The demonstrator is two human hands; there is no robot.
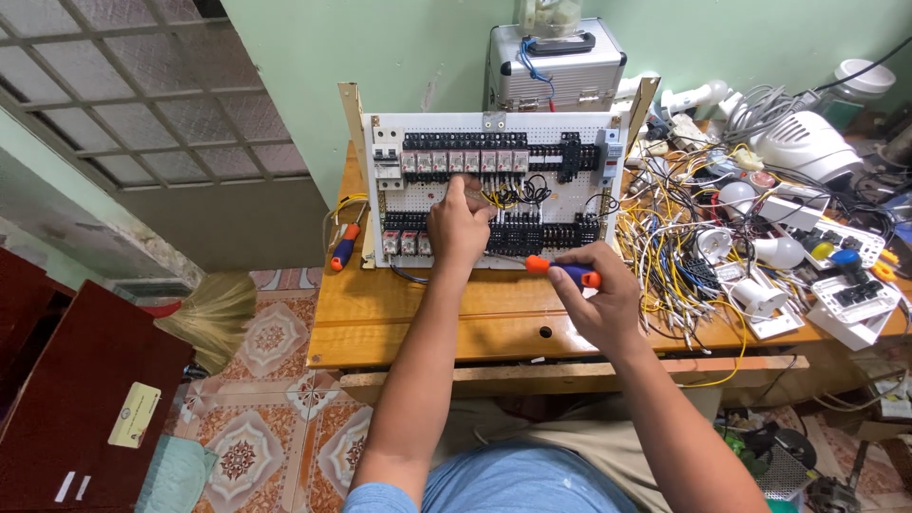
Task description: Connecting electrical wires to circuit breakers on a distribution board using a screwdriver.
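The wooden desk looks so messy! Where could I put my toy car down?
Bare wood lies on the desk in front of the white panel, left of the left hand. The side right of the right hand is crowded with wires.

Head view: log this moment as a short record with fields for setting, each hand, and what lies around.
setting: wooden table against a green wall, white perforated wiring board propped upright on it
left hand: raised against the board, fingertips at the upper row of relays
right hand: grips an orange-and-blue screwdriver, shaft pointing left
left of board: second screwdriver
right of board: tangle of wires
behind board: metal case
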